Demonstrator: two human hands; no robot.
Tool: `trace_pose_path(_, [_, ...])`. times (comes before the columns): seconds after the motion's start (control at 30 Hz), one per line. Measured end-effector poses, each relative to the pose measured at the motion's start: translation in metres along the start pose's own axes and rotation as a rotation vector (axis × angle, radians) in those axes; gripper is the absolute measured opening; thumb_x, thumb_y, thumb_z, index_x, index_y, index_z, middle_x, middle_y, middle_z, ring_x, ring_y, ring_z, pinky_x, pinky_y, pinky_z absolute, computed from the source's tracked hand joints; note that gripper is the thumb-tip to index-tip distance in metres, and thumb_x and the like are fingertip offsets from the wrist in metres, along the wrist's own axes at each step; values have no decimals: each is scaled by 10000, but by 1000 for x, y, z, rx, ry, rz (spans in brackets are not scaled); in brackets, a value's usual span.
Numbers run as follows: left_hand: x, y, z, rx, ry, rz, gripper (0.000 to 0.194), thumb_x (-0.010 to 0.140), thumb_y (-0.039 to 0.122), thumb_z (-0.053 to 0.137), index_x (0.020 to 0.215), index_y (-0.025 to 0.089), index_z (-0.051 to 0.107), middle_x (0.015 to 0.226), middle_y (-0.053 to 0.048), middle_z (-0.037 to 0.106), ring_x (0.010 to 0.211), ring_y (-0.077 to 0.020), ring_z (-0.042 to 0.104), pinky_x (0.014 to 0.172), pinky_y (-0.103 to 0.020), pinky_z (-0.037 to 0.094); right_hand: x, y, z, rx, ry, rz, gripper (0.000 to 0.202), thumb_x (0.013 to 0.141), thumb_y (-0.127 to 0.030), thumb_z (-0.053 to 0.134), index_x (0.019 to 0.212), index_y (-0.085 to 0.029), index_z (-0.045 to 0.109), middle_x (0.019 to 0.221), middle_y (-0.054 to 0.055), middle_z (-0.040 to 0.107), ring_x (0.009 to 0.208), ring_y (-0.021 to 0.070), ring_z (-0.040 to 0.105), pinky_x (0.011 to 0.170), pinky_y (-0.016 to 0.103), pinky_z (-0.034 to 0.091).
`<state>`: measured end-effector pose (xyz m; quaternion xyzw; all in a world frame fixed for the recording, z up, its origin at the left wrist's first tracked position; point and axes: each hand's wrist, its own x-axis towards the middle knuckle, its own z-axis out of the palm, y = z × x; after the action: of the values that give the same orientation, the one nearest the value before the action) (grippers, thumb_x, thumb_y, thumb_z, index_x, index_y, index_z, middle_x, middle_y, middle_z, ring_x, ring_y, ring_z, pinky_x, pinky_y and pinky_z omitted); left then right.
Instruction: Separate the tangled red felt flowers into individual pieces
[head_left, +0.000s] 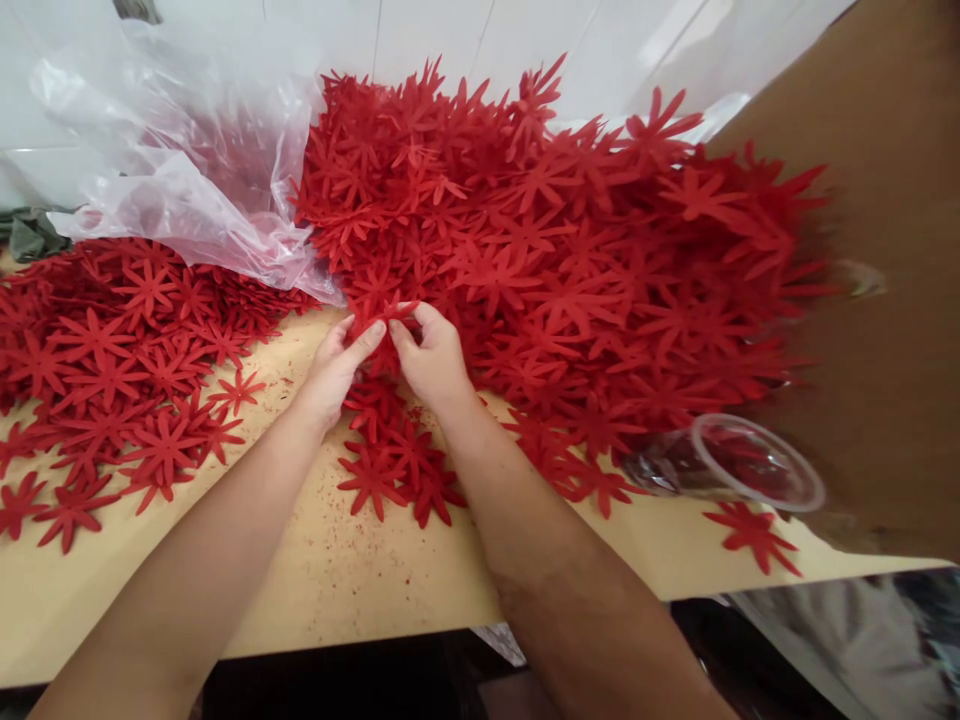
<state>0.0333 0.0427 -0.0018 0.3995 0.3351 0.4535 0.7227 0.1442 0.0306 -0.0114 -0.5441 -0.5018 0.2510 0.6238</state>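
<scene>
Between my two hands is a red flower-shaped cutout (384,316) with narrow petals, pinched at its edges. My left hand (337,362) grips it from the left, thumb on top. From the right, my right hand (431,355) pinches it between thumb and fingers. Right behind them rises a large heap of similar red cutouts (540,270). Several more cutouts (382,465) lie on the table below my hands. The hands partly cover the held piece, so I cannot tell whether it is one layer or more.
A second pile of red cutouts (112,370) spreads over the left of the pale table (360,590). Behind it lies a crumpled clear plastic bag (202,190). At right, a clear plastic cup (682,462) lies tipped beside a brown board (892,330). One loose cutout (754,535) sits near the front edge.
</scene>
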Motion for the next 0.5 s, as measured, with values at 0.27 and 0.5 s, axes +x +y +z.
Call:
trace_pose_path(0.27, [6, -4, -1, 69, 120, 59, 187, 636, 98, 643, 803, 155, 582, 731, 28, 651, 650, -89, 576, 763, -254, 455, 6, -1, -8, 55, 127, 34, 114, 780, -313, 483, 745, -205, 493, 686, -2, 567, 660, 127, 550, 696, 290, 483])
trace_pose_path(0.5, [4, -2, 1, 93, 82, 57, 54, 705, 177, 622, 736, 151, 586, 631, 32, 618, 561, -74, 534, 632, -208, 435, 8, -7, -13, 153, 115, 198, 116, 744, -305, 552, 779, -210, 495, 685, -12, 575, 602, 117, 556, 635, 286, 495])
